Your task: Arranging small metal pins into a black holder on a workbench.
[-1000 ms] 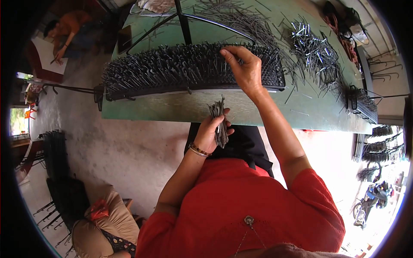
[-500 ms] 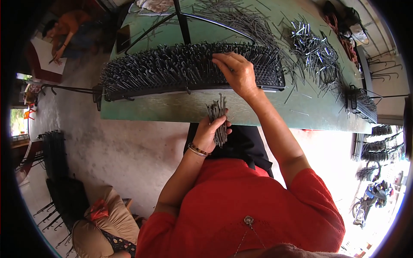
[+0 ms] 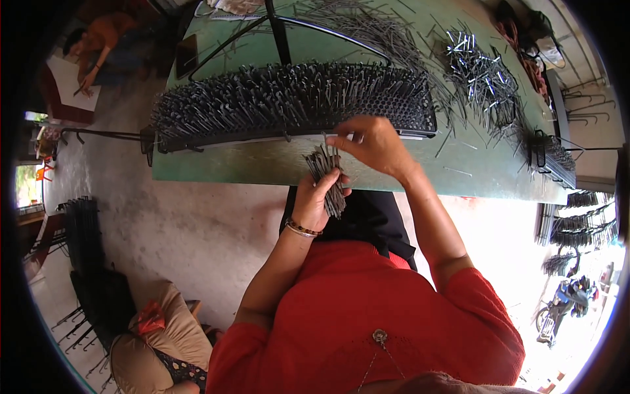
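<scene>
My left hand (image 3: 312, 200) is closed round a bundle of thin grey metal hooks (image 3: 323, 172), held upright at the table's front edge with their ends fanned at the top. My right hand (image 3: 377, 146) is just above the bundle, thumb and fingers pinched on a single metal hook (image 3: 325, 139) at its upper end. Beyond both hands lies a long black perforated rack (image 3: 425, 121), tightly filled with upright dark hooks (image 3: 249, 98) on its left and middle. Bare holes show at its right end.
The green table (image 3: 223, 172) carries a heap of loose dark rods (image 3: 374, 29) and a pile of shiny ones (image 3: 482, 72). A black metal frame (image 3: 281, 39) rises behind the rack. A smaller filled rack (image 3: 554, 154) sits at the right corner. Another person (image 3: 108, 43) works at far left.
My right hand has come back from above the rack, down towards me, to the top of the bundle and pinches a hook there. My left hand has barely moved.
</scene>
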A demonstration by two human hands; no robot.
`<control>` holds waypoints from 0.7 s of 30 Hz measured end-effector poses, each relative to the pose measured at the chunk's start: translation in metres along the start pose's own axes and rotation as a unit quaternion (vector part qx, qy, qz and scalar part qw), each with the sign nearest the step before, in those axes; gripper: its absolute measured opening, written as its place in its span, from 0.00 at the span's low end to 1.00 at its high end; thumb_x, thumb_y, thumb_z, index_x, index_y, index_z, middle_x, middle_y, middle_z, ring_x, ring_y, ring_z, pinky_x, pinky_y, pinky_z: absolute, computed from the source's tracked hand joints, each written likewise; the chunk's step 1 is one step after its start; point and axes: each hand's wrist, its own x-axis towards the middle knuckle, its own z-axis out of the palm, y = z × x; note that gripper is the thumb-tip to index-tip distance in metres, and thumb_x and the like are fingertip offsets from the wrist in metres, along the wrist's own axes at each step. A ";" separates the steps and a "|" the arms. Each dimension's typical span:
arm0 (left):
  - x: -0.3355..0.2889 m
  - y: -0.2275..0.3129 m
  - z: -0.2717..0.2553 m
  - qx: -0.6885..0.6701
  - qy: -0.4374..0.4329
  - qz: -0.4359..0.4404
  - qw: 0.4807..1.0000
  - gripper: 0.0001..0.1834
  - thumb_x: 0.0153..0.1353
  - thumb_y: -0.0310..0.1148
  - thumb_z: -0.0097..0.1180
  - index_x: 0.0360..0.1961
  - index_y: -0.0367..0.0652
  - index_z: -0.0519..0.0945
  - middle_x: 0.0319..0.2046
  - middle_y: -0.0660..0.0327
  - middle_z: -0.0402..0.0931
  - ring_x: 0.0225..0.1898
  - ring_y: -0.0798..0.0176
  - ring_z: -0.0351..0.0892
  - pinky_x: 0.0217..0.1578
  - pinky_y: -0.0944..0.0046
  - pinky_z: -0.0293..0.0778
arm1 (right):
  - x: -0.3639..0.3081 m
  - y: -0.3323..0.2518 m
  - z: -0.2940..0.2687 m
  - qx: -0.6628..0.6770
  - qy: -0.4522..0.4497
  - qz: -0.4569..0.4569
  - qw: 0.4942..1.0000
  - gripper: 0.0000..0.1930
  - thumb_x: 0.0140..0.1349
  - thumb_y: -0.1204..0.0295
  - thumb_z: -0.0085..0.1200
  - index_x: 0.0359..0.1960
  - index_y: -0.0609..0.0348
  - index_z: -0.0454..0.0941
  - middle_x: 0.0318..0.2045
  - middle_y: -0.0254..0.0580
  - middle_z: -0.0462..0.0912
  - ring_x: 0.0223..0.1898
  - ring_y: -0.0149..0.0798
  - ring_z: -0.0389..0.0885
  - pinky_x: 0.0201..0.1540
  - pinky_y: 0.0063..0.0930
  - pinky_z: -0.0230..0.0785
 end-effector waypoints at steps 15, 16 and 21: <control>0.003 -0.009 -0.006 -0.006 -0.003 -0.041 0.999 0.12 0.61 0.30 0.54 0.46 0.40 0.75 0.34 0.67 0.74 0.35 0.71 0.75 0.34 0.63 0.80 | 0.029 -0.006 -0.024 0.139 0.190 0.044 0.971 0.09 0.58 0.69 0.60 0.34 0.64 0.82 0.25 0.36 0.82 0.26 0.23 0.76 0.30 0.18 0.69; 0.002 -0.009 -0.006 -0.005 -0.003 -0.041 0.999 0.12 0.61 0.30 0.54 0.46 0.40 0.75 0.34 0.67 0.74 0.35 0.71 0.75 0.34 0.63 0.80 | 0.034 -0.005 -0.024 0.074 0.219 -0.011 0.973 0.09 0.58 0.70 0.60 0.35 0.64 0.82 0.25 0.36 0.82 0.26 0.24 0.76 0.31 0.18 0.69; -0.002 -0.007 -0.001 -0.003 0.001 -0.059 0.998 0.13 0.60 0.28 0.53 0.47 0.39 0.74 0.36 0.66 0.74 0.34 0.70 0.75 0.34 0.63 0.79 | 0.048 0.005 -0.010 0.037 0.236 -0.069 0.969 0.07 0.56 0.73 0.60 0.34 0.62 0.81 0.27 0.41 0.82 0.27 0.32 0.79 0.32 0.23 0.70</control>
